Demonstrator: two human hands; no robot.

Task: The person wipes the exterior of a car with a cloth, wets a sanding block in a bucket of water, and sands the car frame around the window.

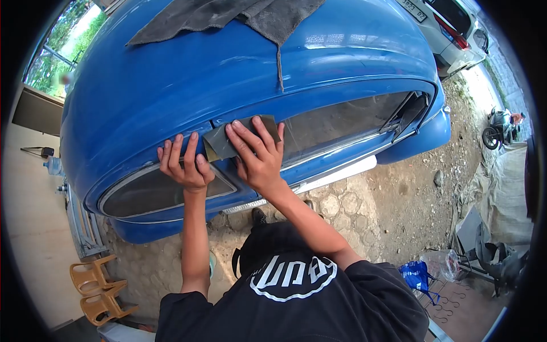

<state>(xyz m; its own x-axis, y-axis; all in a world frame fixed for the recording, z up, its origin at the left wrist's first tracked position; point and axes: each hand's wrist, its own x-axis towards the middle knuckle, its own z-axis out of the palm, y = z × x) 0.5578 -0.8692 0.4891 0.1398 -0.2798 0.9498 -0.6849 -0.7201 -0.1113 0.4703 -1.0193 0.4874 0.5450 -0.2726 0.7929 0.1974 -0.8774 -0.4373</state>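
Observation:
A blue car (165,85) with a rounded roof stands before me. My left hand (187,164) rests on its bodywork above the rear side window (165,191), fingers spread and nothing held. Beside it, my right hand (256,151) presses a folded grey-green sheet of sandpaper (219,141) against the pillar and the upper edge of the door frame. The paper sticks out left of the fingers, and a darker part shows between them. The palm side of this hand is hidden. Dark grey cloths (211,20) lie on the roof above, one with a hanging cord.
The front side window (336,125) is to the right. Stacked brown plastic chairs (99,285) stand at lower left. A blue bag (419,276) lies at lower right near metal hooks. A white car (450,28) and a motorbike (498,130) are farther right on stony ground.

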